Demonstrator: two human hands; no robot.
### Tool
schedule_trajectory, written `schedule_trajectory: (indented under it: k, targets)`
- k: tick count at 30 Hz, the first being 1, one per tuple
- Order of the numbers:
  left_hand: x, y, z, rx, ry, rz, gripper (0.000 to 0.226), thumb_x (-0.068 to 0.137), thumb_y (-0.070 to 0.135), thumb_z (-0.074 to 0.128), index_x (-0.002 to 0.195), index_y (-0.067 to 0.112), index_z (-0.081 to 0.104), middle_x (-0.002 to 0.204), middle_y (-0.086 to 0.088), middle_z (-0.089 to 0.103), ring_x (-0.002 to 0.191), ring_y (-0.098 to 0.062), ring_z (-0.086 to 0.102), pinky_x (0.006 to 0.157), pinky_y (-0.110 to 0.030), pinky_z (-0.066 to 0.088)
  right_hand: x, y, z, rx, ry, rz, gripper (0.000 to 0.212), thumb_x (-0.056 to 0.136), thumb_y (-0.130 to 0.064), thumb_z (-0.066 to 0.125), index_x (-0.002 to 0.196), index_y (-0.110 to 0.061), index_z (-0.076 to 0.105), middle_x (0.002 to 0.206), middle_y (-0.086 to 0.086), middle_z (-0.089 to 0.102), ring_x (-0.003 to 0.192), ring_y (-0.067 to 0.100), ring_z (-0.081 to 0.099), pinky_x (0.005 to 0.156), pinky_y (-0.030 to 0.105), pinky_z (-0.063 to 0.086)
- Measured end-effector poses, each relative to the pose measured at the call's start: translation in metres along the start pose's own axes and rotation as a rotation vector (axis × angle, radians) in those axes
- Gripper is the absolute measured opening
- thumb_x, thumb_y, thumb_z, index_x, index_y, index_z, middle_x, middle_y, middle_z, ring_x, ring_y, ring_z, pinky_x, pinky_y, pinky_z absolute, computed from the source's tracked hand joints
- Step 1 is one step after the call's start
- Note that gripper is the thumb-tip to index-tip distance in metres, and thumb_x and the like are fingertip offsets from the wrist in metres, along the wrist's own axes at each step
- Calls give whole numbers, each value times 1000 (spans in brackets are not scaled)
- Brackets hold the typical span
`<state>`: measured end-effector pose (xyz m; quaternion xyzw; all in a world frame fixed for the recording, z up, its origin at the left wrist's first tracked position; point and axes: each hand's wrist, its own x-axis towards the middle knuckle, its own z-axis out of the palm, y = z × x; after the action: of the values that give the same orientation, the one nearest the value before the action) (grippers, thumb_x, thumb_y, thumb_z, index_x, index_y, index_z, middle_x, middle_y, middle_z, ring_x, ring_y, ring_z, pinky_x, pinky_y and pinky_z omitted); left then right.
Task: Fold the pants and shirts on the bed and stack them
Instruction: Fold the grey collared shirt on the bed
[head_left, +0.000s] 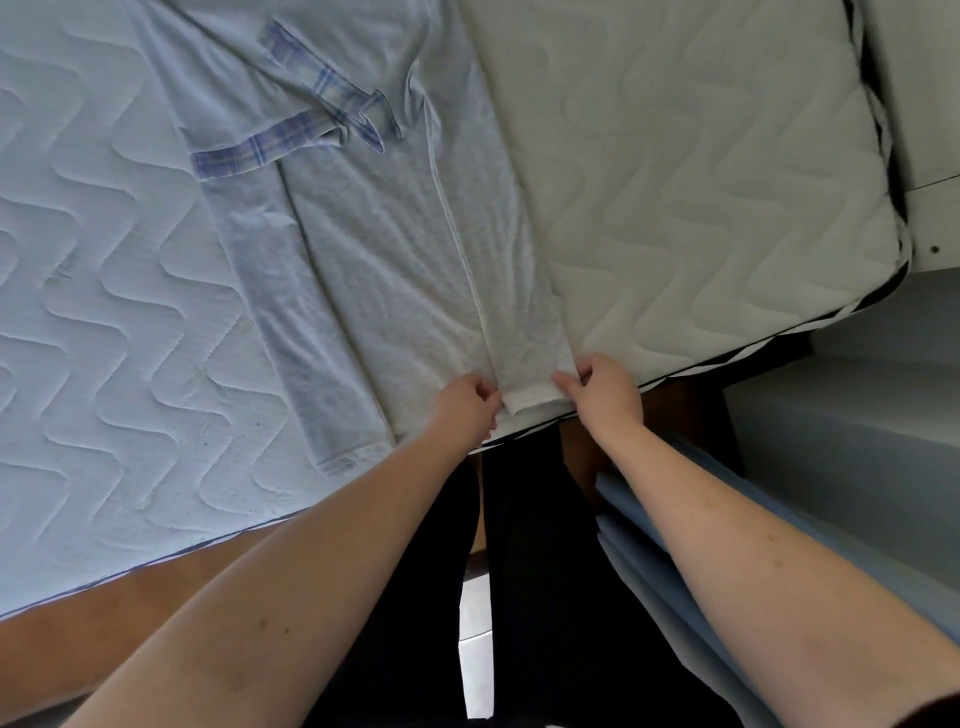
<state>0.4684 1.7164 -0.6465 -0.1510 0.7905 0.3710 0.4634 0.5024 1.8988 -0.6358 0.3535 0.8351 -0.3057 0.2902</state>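
Light blue-grey pants (384, 249) lie stretched lengthwise on the quilted mattress (701, 182), legs running toward me. A plaid drawstring tie (270, 145) lies loose near the waist at the far end. My left hand (465, 408) pinches the left corner of one leg's hem at the mattress's near edge. On that hem's right corner my right hand (605, 387) has a pinch grip. The other leg (311, 353) lies flat to the left.
The mattress's near edge runs diagonally from lower left to right, with a wooden bed frame (104, 613) below it. Folded light blue cloth (675, 571) hangs under my right forearm. A white wall or cabinet (930, 104) stands at far right.
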Motion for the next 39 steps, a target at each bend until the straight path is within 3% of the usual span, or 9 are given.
schedule_trajectory:
  k: [5,11,15,19,22,25,31,35,39]
  targets:
    - [6,4,-6,28,-16,9,13,91,24,57,81,16,59,57,-1,64,38,-7,56,35,-15,36,-3,-11,-2,-59,118,-27,31,86,-45,67,91,-19,50,85,-4,54,77,20,50,65,33,36]
    - [34,31,-57,-14,126,106,17,93,28,54,81,18,61,52,6,62,38,-3,55,41,-16,39,13,-47,-12,21,243,-280,30,89,-31,66,112,-13,58,101,4,56,94,23,54,85,37,46]
    - [58,57,-109,-146,257,156,19,93,28,55,90,13,66,63,1,66,53,-8,62,56,-25,50,36,-86,-17,49,214,-415,28,91,-22,65,115,-10,59,103,6,58,98,24,55,88,35,45]
    - [82,90,-166,-282,430,206,16,97,26,52,93,15,63,76,0,68,60,-7,64,60,-25,51,62,-129,-27,40,172,-513,31,93,-19,61,123,-10,59,113,7,62,107,24,57,95,32,42]
    - [104,115,-212,-240,631,224,11,97,30,50,99,21,56,83,5,65,74,-13,65,68,-31,53,79,-162,-34,46,163,-567,34,95,-18,58,128,-12,58,122,5,62,114,24,56,99,30,38]
    - [131,138,-255,-107,754,286,16,94,28,53,108,20,54,104,-2,64,87,-17,62,76,-32,50,96,-193,-39,32,140,-617,37,97,-17,56,133,-12,55,128,5,60,120,24,53,102,26,34]
    - [177,162,-306,183,680,180,60,92,31,62,143,9,40,139,-19,39,126,-34,43,109,-38,35,116,-245,-41,-103,65,-724,48,96,-15,55,143,-14,47,139,7,52,127,26,46,107,33,33]
    - [191,170,-330,387,640,49,52,92,41,59,134,11,54,134,-21,41,125,-35,41,107,-37,32,117,-275,-29,-215,57,-832,57,91,-15,59,145,-16,43,134,9,49,120,29,49,97,41,41]
    - [194,183,-343,265,641,169,38,92,39,59,119,13,63,122,-12,56,110,-29,55,91,-35,45,121,-301,-11,-419,87,-910,73,86,-9,60,150,-24,31,145,5,37,120,29,47,97,39,41]
